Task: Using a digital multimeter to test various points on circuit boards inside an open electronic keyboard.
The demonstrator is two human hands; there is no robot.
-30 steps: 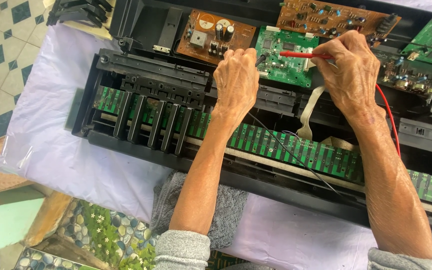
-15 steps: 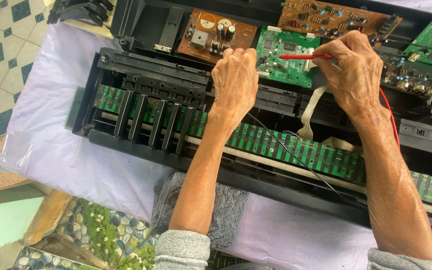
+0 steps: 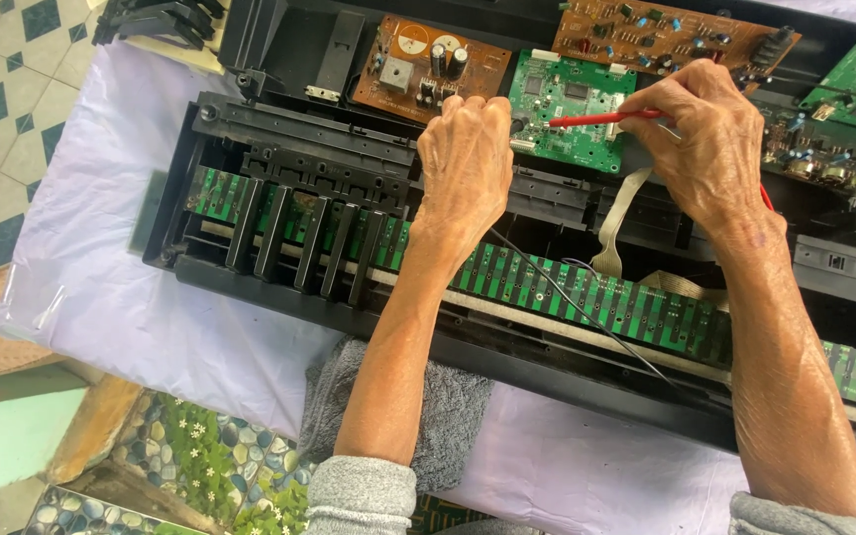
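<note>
Since half a second ago almost nothing has shifted: both hands stay at the same boards, and the red probe has only dipped slightly at its tip.

At the far left, the pale lilac cloth (image 3: 101, 297) covers the tabletop, with a woven hat's edge cut off at the frame's left border. On it lies the opened black keyboard casing (image 3: 279, 129), its long green contact strip (image 3: 587, 292) running rightward and out of view under the right forearm. A grey towel (image 3: 448, 416) lies partly hidden under the left arm.

The left hand (image 3: 466, 163) rests knuckles-up beside the brown circuit board (image 3: 418, 69); its fingers curl downward and their tips are hidden, so whether the grip is closed on anything cannot be told. A thin black wire (image 3: 587, 312) runs from below it.

The green circuit board (image 3: 572, 109) sits between the hands. The right hand (image 3: 710, 149) has its grip pinched on the red probe (image 3: 601, 119), whose tip touches that board. Further boards at the right edge are cut off.
</note>
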